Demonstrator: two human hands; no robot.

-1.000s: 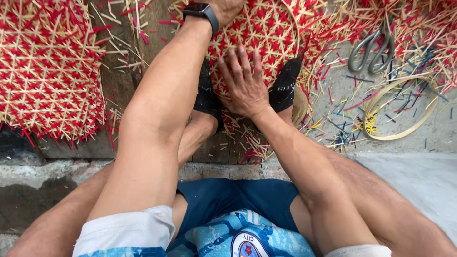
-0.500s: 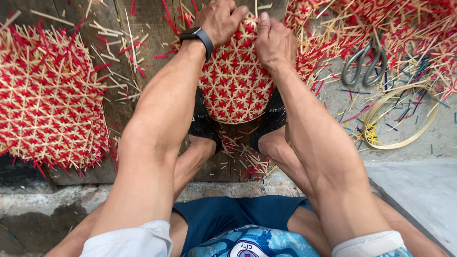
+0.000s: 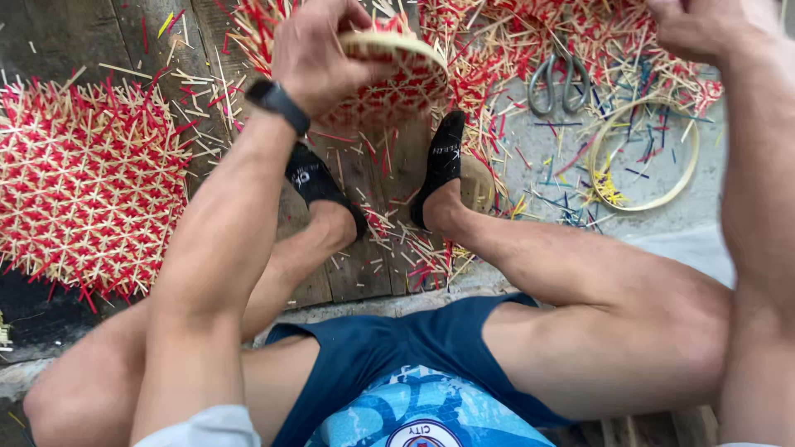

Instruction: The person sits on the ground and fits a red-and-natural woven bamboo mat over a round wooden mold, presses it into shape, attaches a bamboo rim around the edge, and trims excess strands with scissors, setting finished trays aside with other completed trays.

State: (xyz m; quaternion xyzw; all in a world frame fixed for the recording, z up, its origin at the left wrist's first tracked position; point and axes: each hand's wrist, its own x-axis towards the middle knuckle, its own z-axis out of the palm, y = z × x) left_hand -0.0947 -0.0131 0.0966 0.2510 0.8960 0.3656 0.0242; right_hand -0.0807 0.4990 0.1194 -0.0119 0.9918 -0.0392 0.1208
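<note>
Head view: woven piece lifted off the floor, hands now apart.

Fingers of the left hand curl tight around the rim of the red-and-tan woven basket, which half a second ago lay flat under both hands and now hangs tilted above the black-socked feet. The right hand has let go and sits well right of the basket, closed, though whether it holds anything I cannot tell. Scissors and a bamboo hoop lie right of the basket; a flat woven mat lies left.
</note>
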